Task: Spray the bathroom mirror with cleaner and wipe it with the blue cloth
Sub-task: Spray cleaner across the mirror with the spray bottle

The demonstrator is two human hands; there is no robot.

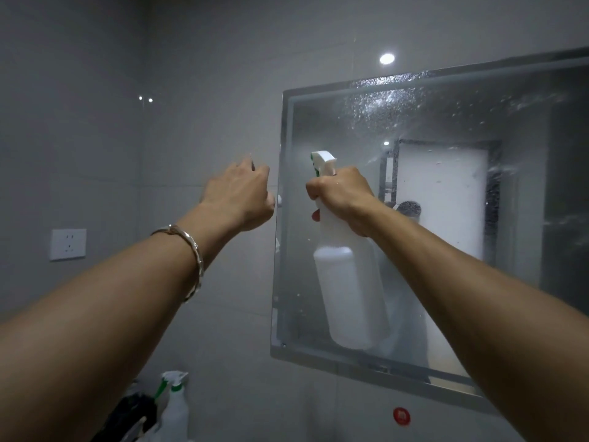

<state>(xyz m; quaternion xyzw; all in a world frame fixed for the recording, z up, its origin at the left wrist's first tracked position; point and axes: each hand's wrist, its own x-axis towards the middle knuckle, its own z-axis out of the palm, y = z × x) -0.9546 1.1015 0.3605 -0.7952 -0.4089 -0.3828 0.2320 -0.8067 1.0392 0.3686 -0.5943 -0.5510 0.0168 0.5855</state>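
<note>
1. Head view – the right hand (342, 199) is wrapped tight around the neck of a white spray bottle (349, 295), fingers curled over the trigger area just under the white and green nozzle (323, 161). The bottle hangs upright below the fist, held up in front of the mirror (446, 122).
2. The left hand (239, 196) is raised beside the mirror's left edge, fingers curled loosely inward into a half-closed fist. It seems to hold nothing; whether the fingertips touch the mirror frame or the wall cannot be told. A silver bangle (191, 260) sits on that wrist.
3. The mirror hangs on the grey tiled wall (95, 90), framed by a pale metal border. Its upper part is speckled with white droplets and streaks of cleaner – densest near the top middle, thinner toward the right. The lower glass looks hazy.
4. No blue cloth shows anywhere in this view.
5. Writing and marks: the bottle in the hand carries no label that can be read. A small round red sticker (401, 416) sits on the wall below the mirror; its white mark is too small to read.
6. On the wall at the left is a white socket (68, 245). At the bottom edge stands a second spray bottle (173, 406) with a green collar, next to something dark that is too unclear to name.
</note>
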